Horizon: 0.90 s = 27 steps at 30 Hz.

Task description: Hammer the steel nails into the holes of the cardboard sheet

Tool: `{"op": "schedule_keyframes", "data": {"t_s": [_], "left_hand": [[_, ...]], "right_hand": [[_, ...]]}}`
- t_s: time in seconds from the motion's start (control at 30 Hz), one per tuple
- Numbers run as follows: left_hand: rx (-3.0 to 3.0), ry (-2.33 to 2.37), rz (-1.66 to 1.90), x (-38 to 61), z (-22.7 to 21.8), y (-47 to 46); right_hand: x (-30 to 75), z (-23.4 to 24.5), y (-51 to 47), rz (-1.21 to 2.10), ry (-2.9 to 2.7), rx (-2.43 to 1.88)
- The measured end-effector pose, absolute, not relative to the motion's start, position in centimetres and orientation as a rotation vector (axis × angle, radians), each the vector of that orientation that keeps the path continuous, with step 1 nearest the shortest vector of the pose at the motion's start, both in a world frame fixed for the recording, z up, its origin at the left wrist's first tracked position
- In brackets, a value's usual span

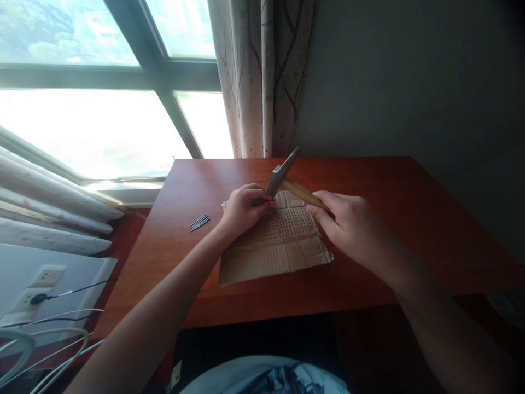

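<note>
Cardboard [279,246] on desk [410,219]: many holes punched. Left hand [243,210] pinches something small at its far edge; right hand [353,227] grips hammer [287,178]. Spare nails [199,222] remain unused.

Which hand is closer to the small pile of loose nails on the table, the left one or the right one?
Left. The left hand rests on the cardboard just right of the nails. The right hand grips the hammer handle farther right, beyond the left hand.
</note>
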State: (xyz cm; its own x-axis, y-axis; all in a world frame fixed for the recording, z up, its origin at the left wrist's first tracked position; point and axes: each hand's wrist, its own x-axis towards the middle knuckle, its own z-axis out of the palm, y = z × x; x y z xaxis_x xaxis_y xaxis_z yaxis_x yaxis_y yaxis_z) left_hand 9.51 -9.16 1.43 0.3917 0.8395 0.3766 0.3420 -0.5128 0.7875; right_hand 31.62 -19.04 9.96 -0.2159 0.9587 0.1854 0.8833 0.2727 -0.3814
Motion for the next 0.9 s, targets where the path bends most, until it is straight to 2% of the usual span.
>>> {"op": "schedule_keyframes", "data": {"t_s": [0.9], "left_hand": [[2.070,1.001,1.037,9.60,1.53,-9.47]], "right_hand": [[31.41,9.59,-19.38,0.271,-2.173,-1.714]]}}
